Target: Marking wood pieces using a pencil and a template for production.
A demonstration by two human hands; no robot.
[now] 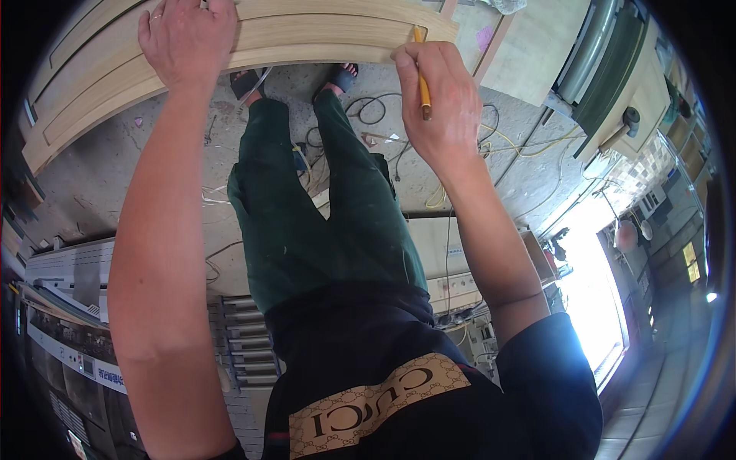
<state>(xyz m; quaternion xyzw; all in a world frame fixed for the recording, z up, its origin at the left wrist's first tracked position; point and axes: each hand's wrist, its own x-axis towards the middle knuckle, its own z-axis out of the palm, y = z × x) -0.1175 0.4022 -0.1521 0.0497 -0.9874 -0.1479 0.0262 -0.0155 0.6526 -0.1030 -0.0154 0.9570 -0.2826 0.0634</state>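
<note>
A pale wooden panel (322, 32) with routed grooves lies across the top of the view, its near edge curved. My left hand (188, 42) rests on the panel's left part, fingers apart, their tips cut off by the upper edge of the picture. At the panel's right end, my right hand (445, 96) is closed around a yellow pencil (424, 92). The pencil's far end meets the panel near a groove corner, and its dark end sticks out toward me.
Below the panel, cables (372, 111) and scraps lie on the grey floor around my sandalled feet. A hammer (625, 130) lies on a board at the right, beside dark green rolls or strips (613, 73). Metal racks (249, 337) stand behind me, with a bright doorway (590, 299) at the right.
</note>
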